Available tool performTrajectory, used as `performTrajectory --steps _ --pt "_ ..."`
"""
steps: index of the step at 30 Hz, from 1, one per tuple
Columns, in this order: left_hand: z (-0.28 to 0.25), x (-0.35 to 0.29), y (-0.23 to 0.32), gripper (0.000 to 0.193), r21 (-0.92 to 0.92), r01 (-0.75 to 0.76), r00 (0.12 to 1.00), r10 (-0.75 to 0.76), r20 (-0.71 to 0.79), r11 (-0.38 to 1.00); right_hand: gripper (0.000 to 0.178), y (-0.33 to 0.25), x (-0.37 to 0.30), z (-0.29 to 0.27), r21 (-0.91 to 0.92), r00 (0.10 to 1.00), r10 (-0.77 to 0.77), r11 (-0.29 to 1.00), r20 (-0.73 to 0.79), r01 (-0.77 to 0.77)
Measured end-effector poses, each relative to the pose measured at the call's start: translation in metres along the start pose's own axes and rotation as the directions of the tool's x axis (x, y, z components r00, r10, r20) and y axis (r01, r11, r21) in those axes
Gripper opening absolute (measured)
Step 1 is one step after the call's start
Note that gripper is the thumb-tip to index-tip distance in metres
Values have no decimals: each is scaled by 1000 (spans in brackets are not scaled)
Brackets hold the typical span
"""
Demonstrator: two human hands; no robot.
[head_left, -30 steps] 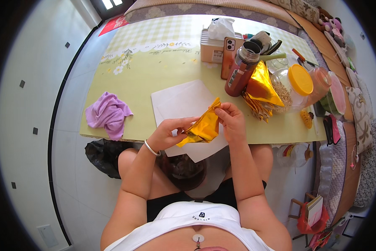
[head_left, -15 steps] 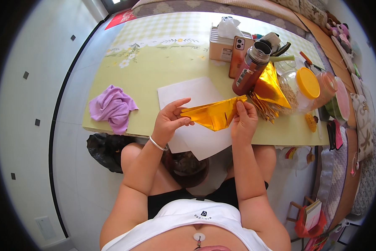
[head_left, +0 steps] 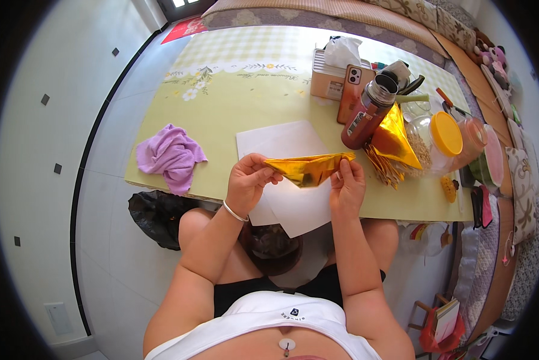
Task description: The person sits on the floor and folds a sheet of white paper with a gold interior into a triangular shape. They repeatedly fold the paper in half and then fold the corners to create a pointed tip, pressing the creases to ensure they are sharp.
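Note:
A shiny folded piece of gold foil paper (head_left: 308, 170) is stretched between my hands, over the table's near edge. My left hand (head_left: 249, 182) pinches its left end, and a white bangle circles that wrist. At the other end, my right hand (head_left: 347, 187) grips the tip between thumb and fingers. White paper sheets (head_left: 293, 207) lie beneath, partly hanging over the edge. Beyond my right hand, a stack of folded gold foil pieces (head_left: 398, 146) leans beside a dark red thermos (head_left: 365, 120).
A purple cloth (head_left: 170, 157) lies crumpled at the table's left. At the right stand a phone (head_left: 350, 93), a tissue box (head_left: 328, 75), a yellow-lidded jar (head_left: 446, 134) and a cut watermelon (head_left: 491, 156). A black bag (head_left: 154, 217) is below the left edge.
My left fingers have closed onto the foil's left end, where they were spread before. The foil now hangs flatter and more level. The whole view has shifted slightly.

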State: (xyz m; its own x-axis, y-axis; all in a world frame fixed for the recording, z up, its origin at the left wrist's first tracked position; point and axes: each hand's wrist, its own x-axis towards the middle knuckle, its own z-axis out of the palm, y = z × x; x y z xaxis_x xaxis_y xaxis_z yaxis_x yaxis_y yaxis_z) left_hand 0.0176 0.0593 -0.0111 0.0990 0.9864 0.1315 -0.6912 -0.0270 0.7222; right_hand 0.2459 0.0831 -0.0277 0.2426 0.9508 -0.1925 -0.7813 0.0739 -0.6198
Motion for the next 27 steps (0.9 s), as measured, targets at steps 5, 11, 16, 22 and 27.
performTrajectory --steps 5,11,16,22,27 --pt "-1 -1 -3 12 37 -21 1000 21 -7 999 12 2 2 -5 51 999 -48 998 11 47" --pt "4 -2 -3 10 -58 15 1000 -15 -1 998 12 7 3 -4 104 998 -65 993 27 62" --pt "8 -5 -6 11 28 2 993 1 -116 1000 11 10 1 -5 97 994 -87 992 60 81" --pt "9 -8 -11 10 203 -80 972 122 -200 976 12 10 -2 -1 102 993 -100 990 67 93" --pt "13 -7 -7 16 185 -111 971 147 -191 976 14 10 -6 2 97 984 -138 987 109 127"
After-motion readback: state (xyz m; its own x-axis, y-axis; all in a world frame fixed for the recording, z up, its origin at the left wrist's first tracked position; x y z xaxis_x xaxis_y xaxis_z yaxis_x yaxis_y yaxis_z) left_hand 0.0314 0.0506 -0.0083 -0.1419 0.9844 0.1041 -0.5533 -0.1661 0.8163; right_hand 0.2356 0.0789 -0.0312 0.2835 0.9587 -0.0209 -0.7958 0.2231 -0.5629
